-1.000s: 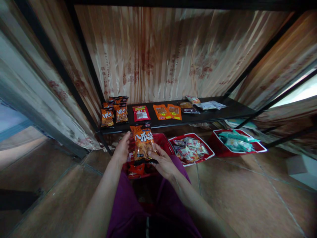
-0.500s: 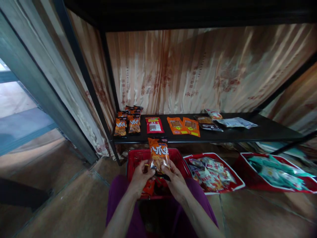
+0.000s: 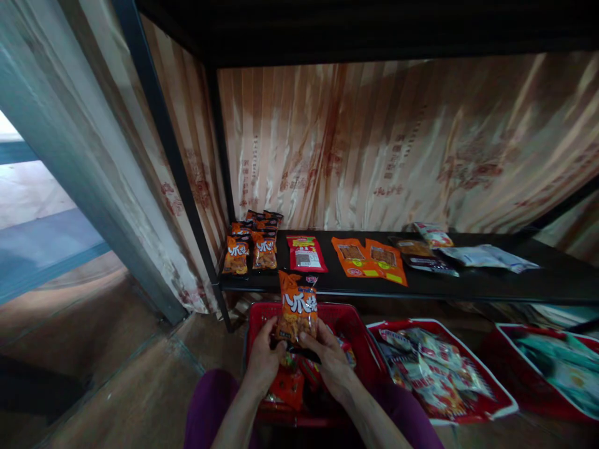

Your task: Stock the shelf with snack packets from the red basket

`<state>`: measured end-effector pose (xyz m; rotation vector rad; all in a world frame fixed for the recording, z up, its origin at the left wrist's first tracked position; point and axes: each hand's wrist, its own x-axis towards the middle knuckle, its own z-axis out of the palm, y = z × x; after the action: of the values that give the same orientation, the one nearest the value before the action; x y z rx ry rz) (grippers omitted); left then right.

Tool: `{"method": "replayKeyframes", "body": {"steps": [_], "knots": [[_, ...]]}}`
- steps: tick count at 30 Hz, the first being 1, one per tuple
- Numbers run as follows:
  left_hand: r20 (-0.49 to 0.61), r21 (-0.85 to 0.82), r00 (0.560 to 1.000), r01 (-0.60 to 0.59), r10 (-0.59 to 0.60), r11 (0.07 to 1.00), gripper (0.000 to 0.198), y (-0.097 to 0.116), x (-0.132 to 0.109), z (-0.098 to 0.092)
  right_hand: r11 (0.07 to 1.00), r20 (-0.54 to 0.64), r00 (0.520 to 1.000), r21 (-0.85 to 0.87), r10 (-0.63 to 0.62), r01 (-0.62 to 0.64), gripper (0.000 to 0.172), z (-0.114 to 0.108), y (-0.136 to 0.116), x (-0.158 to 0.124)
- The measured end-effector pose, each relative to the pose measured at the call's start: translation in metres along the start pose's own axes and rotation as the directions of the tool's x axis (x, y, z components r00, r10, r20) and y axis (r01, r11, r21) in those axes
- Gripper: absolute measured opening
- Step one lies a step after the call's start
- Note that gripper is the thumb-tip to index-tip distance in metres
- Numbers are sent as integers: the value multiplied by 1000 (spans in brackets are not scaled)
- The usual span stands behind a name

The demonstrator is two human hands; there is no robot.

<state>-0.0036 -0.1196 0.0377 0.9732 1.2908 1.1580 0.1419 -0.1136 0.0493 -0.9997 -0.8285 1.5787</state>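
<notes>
Both hands hold one orange snack packet (image 3: 297,308) upright above a red basket (image 3: 355,324) on the floor. My left hand (image 3: 264,355) grips the packet's lower left corner, fingers closed. My right hand (image 3: 327,358) pinches its lower right edge. More orange and red packets lie in the basket under my hands. Just beyond, on the low black shelf (image 3: 468,284), matching orange packets (image 3: 248,246) are stacked at the left end.
Along the shelf lie a red packet (image 3: 306,252), two flat orange packets (image 3: 369,259) and some pale packets (image 3: 482,255). Two more red baskets (image 3: 468,405) (image 3: 500,349) of snacks sit on the floor to the right. Striped curtains hang behind the black rack posts (image 3: 159,131).
The view has swung left and tipped up, so the shelf sits lower and further right. Both hands closed in on the packet's bottom edge and kept it upright over the basket.
</notes>
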Motion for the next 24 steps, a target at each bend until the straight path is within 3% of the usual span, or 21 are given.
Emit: {"method": "replayKeyframes", "body": {"steps": [6, 12, 24], "knots": [[11, 35, 998, -62, 62, 997, 56, 4, 48, -13, 999, -18, 1000, 33, -15, 16, 45, 15, -4, 39], [37, 86, 992, -123, 120, 989, 60, 15, 95, -13, 994, -45, 993, -8, -106, 105, 41, 19, -13, 81], [-107, 260, 925, -327, 364, 908, 53, -10, 138, -27, 988, 120, 985, -67, -128, 136, 46, 34, -5, 148]]}}
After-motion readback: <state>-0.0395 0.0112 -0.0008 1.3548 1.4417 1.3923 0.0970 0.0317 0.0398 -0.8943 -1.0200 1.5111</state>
